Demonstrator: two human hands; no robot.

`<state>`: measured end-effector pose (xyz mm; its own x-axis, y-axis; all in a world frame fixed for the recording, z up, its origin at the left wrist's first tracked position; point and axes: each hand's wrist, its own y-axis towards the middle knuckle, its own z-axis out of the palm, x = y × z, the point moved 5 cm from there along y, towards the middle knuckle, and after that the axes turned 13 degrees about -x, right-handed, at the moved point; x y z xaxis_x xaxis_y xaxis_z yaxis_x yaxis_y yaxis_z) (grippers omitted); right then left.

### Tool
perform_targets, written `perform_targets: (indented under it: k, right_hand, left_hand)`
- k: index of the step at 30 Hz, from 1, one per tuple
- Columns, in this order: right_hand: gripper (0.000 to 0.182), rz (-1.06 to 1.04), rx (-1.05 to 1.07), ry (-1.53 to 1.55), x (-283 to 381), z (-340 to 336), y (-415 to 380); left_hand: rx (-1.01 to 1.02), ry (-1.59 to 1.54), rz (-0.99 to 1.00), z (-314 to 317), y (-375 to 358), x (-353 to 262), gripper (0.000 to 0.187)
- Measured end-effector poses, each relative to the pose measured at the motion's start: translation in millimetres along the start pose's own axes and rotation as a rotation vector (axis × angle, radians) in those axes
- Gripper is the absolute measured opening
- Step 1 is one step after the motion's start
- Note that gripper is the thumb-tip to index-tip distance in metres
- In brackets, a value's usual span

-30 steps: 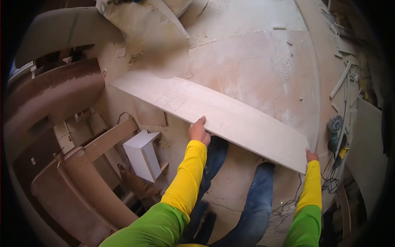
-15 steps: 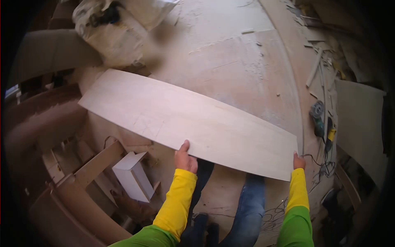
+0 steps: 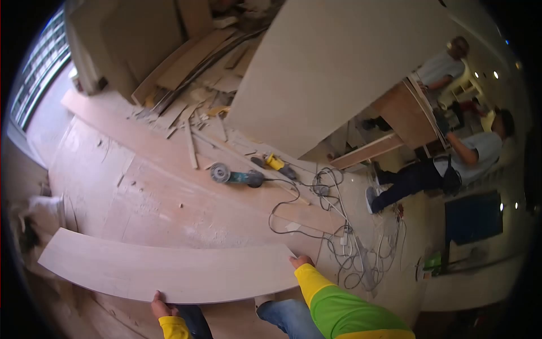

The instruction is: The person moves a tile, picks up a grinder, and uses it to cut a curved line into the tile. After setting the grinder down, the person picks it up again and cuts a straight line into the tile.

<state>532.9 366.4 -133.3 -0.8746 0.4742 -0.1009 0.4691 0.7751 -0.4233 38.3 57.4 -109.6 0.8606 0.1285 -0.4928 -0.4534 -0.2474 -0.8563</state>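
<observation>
A long pale wooden board (image 3: 169, 271) lies across the lower left of the view, held in front of my legs. My left hand (image 3: 162, 305) grips its near long edge, thumb on top and fingers underneath. At the board's right end, my right hand (image 3: 301, 261) is closed on the corner. Beyond the board, a green angle grinder (image 3: 240, 177) rests on the dusty floor, with a yellow power tool (image 3: 275, 164) just past it. Tangled cables (image 3: 344, 237) lie to the right of my right hand.
A large upright panel (image 3: 339, 62) stands ahead. Wood scraps (image 3: 189, 116) are heaped along the floor. Two people at the right, one (image 3: 446, 68) farther back and one (image 3: 474, 155) nearer, are beside a brown wooden piece (image 3: 407, 110).
The view has swung to the right, bringing the upright panel and two people into sight. The board is still in both hands and now appears lower and farther left.
</observation>
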Motion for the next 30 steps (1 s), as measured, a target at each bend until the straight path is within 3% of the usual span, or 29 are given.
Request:
perform_targets:
  k: [7, 11, 13, 15, 23, 30]
  right_hand:
    - [0.063, 0.231, -0.013, 0.095, -78.9, -5.5, 26.4]
    - [0.062, 0.263, -0.070, 0.169, -108.6, 11.8, 39.5]
    - [0.061, 0.273, -0.051, 0.186, -115.5, 16.9, 39.6]
    - [0.061, 0.283, -0.047, 0.225, -122.8, 40.9, 58.6]
    - [0.059, 0.267, -0.065, 0.265, -135.8, 105.6, 112.7]
    - [0.060, 0.269, -0.141, 0.323, -159.4, 115.5, 138.2]
  left_hand:
    - [0.114, 0.215, -0.109, 74.6, 26.5, 59.9, 0.036]
    - [0.176, 0.290, -0.185, 99.9, 69.9, 89.1, 0.033]
    - [0.251, 0.333, -0.088, 112.4, 71.6, 96.3, 0.035]
    - [0.287, 0.349, -0.176, 123.2, 90.2, 109.9, 0.036]
    - [0.152, 0.436, -0.082, 143.4, 118.0, 135.8, 0.026]
    - [0.339, 0.353, -0.039, 150.5, 147.4, 191.2, 0.028]
